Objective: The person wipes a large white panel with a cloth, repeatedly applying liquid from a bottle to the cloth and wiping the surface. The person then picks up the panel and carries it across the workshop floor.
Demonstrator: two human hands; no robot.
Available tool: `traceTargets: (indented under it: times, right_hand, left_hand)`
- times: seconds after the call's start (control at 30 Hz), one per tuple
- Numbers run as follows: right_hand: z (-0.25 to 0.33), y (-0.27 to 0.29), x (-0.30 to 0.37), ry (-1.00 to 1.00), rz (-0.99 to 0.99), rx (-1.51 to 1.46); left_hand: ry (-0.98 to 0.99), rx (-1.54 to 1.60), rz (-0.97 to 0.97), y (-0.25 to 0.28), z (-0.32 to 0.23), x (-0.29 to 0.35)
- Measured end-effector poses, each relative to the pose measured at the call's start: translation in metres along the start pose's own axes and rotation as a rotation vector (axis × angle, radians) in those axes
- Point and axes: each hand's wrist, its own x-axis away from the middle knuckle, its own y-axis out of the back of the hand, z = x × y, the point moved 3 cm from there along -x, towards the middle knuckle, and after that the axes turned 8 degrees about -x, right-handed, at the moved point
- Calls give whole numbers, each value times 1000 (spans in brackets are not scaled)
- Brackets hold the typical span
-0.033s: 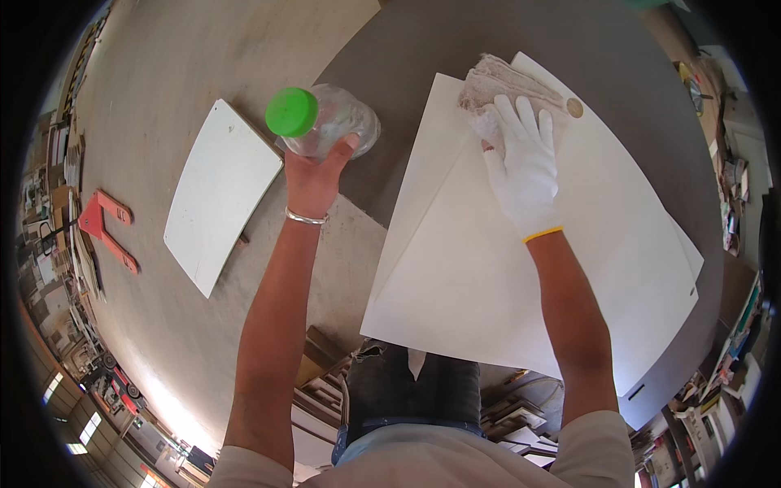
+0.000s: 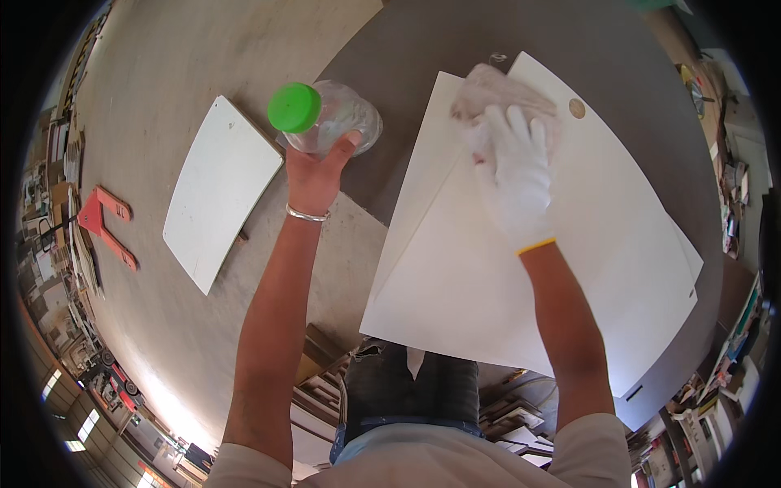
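My left hand, bare with a silver bangle at the wrist, is closed around a clear plastic jar. The jar has a bright green screw lid and tilts toward the upper left. My right hand wears a white glove with a yellow cuff. It lies over a folded pinkish-beige cloth, fingers stretched out and slightly bent, a little blurred. Beneath the cloth is a large white panel, with the edge of another white sheet showing around it. A round tan spot marks the panel beside the cloth.
The panels lie on a dark grey round-looking surface. A smaller white board stands low to the left. Farther left, a red pallet-jack fork rests on the concrete floor. Stacked boards sit below, near my legs.
My right hand and the cloth have shifted slightly toward me and to the left, uncovering more panel by the tan spot. The left hand and jar have hardly moved.
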Motion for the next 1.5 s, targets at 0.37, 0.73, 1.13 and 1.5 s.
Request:
traceTargets:
  times: [0.37,0.73,1.13,1.5]
  right_hand:
    - [67,-38,96,373,263,-58]
    - [68,-36,103,293,242,-84]
    - [10,-3,8,137,-17,133]
    - [-52,14,-41,228,-281,154]
  left_hand:
    - [-23,16,-6,1,8,-3]
    - [-69,45,23,-4,7,-6]
    - [-75,22,35,-4,8,-4]
    - [-110,-20,19,-7,11,-8]
